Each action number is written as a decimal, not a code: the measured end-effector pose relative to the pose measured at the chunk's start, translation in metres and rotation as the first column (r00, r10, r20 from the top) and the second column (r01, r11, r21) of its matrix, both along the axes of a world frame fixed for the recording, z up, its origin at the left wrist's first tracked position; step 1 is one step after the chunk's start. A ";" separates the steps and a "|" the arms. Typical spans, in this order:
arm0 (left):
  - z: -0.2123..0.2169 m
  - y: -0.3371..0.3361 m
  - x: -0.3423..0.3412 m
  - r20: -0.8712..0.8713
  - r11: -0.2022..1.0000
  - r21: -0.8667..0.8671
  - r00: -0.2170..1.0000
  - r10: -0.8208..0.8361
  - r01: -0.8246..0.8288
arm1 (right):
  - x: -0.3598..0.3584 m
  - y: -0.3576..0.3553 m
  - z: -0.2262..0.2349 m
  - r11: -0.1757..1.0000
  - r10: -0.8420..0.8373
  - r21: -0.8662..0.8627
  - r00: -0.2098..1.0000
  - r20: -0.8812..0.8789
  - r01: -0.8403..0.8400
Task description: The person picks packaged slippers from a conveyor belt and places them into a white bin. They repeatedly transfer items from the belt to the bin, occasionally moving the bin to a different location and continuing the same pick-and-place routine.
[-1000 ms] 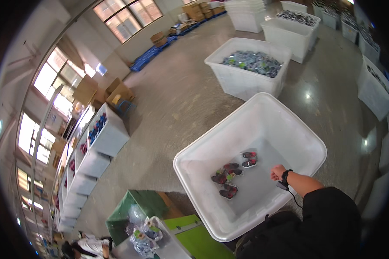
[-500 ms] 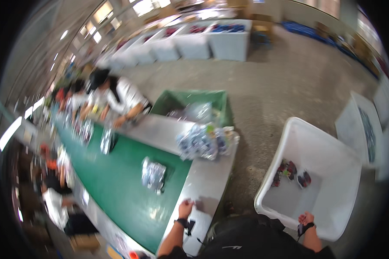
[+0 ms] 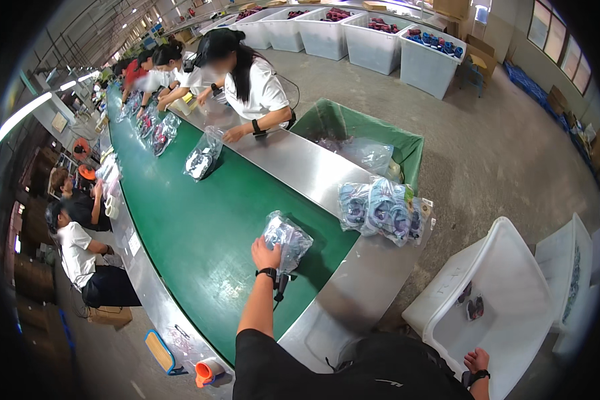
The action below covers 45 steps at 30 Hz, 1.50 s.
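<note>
Head view showed the left hand (image 3: 267, 255) clasping a clear plastic shoe bag (image 3: 287, 241) on the green belt (image 3: 200, 220), right hand (image 3: 477, 361) far off, fingers unclear.

Glossy plastic bag (image 3: 285, 241); belt (image 3: 200, 227) seemingly matt.

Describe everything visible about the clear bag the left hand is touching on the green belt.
The clear plastic bag looks thin, glossy and crinkled, with light glinting off its folds. Through it show pale blue-grey and dark contents, too blurred to identify. It lies on the green conveyor belt, near the belt's end and its steel side rail, tilted with one corner pointing up the belt. The left hand grips its near edge from below. Nothing else touches it; the pile of similar filled bags lies apart on the rail.
</note>
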<state>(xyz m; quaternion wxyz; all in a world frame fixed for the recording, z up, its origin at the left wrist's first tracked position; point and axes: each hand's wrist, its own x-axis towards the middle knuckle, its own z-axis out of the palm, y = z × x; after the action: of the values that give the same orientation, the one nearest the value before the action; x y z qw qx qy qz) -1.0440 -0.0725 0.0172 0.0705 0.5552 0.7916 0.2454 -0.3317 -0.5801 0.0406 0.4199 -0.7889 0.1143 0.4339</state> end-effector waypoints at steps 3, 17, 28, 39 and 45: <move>-0.016 0.016 -0.012 0.111 0.986 -0.161 0.992 0.056 -0.038 | 0.003 0.006 0.021 1.000 0.026 -0.002 0.998 0.054 -0.026; -0.014 -0.106 0.091 0.505 0.995 0.017 0.859 0.080 -0.103 | -0.031 0.016 0.004 0.967 0.237 -0.103 0.971 0.017 -0.234; -0.015 -0.203 0.086 0.924 0.928 -0.271 0.338 0.176 0.256 | -0.018 0.029 -0.033 0.923 0.380 -0.056 0.925 -0.006 -0.380; -0.024 -0.157 0.115 0.842 0.887 -0.460 0.336 0.421 0.041 | -0.015 0.039 -0.054 0.904 0.426 -0.018 0.904 -0.020 -0.427; 0.003 -0.151 0.138 0.913 0.918 -0.395 0.132 0.387 0.040 | -0.006 0.025 -0.062 0.927 0.375 -0.001 0.927 -0.007 -0.375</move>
<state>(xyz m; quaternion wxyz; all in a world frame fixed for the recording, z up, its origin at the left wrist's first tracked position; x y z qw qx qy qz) -0.9064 -0.2231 0.0201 0.6272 0.1434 0.6414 0.4179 -0.3382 -0.5553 -0.0214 0.3278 -0.7953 -0.0366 0.5086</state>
